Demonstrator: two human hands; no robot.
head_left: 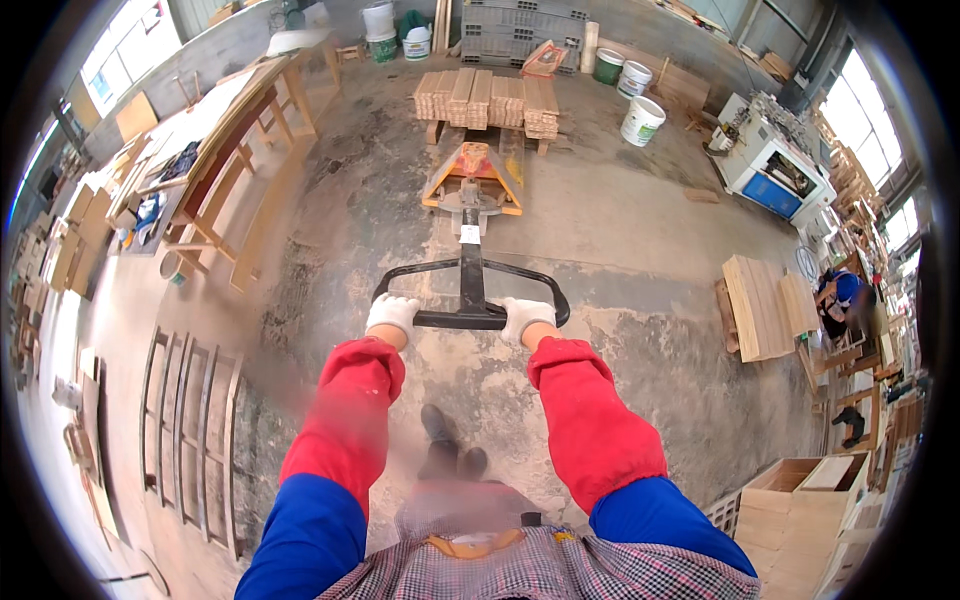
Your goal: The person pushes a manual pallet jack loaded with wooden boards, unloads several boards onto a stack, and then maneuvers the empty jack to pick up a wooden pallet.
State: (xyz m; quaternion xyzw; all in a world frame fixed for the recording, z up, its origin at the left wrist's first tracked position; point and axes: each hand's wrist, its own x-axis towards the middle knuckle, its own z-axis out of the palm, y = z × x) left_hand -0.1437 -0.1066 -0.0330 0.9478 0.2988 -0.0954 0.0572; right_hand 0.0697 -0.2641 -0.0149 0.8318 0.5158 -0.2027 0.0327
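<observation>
Both arms reach forward in red sleeve covers over blue sleeves. My left hand [393,313], in a white glove, is closed round the left end of the black pallet jack handle [472,275]. At its right end, my right hand [526,318] grips the same bar, also gloved. Beyond the handle stands the orange pallet jack [474,170], its front pointing away from me. A stack of wooden boards [487,100] rests over its forks on a low wooden support; the fork tips are hidden.
A long wooden workbench [225,130] runs along the left, with a metal rack [190,430] on the floor nearer me. White buckets [642,121] and a machine [775,160] stand at back right. A board stack [757,307] and a crouching person [845,300] are at right.
</observation>
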